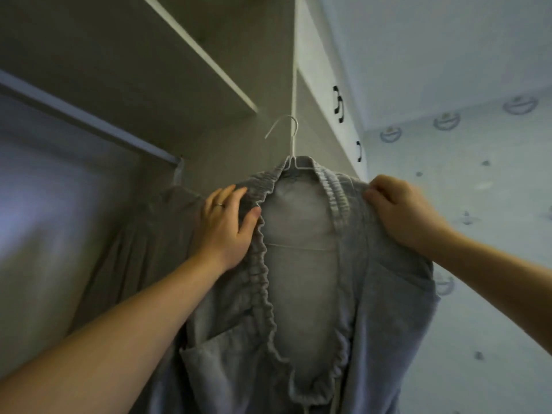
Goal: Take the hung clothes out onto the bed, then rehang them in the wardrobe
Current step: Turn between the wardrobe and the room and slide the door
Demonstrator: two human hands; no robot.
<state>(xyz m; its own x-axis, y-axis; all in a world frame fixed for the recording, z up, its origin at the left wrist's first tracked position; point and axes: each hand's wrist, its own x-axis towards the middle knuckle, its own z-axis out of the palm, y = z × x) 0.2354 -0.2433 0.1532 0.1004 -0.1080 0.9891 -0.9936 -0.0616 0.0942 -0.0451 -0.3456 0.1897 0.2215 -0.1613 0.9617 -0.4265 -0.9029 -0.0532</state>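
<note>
Draped over a thin white wire hanger point(292, 144), held high before the grey open wardrobe point(209, 55): a soft grey jersey garment with gathered elastic band point(388, 294); looks light, limp, liable to slide off the wire; left hand point(222, 228) spread flat on the cloth, thumb at the band; right hand point(397, 210) pinching a fold at the shoulder; best gripped at the hanger's neck.

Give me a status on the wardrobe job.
Done: the grey garment sits on the white hanger. In hand: the left hand rests on its waistband and the right hand grips its edge. Remaining: the hook is free, not on the rail. Taking out or rehanging: cannot tell.
</note>
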